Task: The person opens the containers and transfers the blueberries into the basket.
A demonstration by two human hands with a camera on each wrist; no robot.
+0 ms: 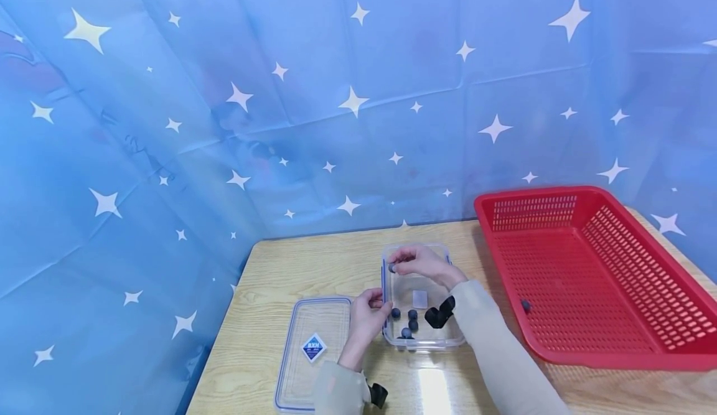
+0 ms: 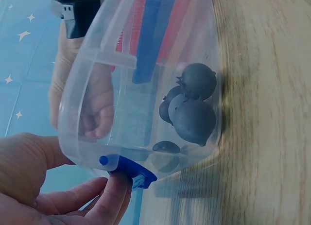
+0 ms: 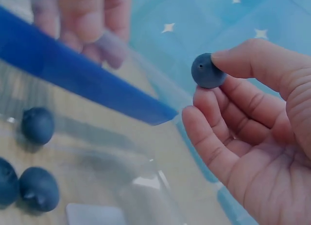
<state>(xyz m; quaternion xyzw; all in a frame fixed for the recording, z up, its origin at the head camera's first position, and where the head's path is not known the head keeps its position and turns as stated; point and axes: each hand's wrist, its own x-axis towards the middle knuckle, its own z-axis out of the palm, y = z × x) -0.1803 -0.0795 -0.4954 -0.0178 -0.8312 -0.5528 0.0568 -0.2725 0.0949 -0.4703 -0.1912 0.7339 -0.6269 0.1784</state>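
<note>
A clear plastic container (image 1: 428, 344) with blue side latches stands on the table, with several blueberries (image 2: 194, 120) lying at its near end. My left hand (image 1: 366, 321) grips the container's left side, its fingers on the blue latch (image 2: 127, 169) and its thumb at the rim. Above the far left part of the container, my right hand (image 1: 422, 264) pinches one blueberry (image 3: 209, 71) between thumb and fingers. In the right wrist view this berry is held up beside the container's rim. A pale square patch (image 1: 420, 299) shows on the container floor.
Left of the container lies its clear lid (image 1: 299, 374) with blue edging and a blue label. A large red basket (image 1: 534, 192) stands at the right, one blueberry (image 1: 526, 305) inside by its left wall. A blue star-patterned curtain (image 1: 313, 122) hangs behind the wooden table (image 1: 241, 353).
</note>
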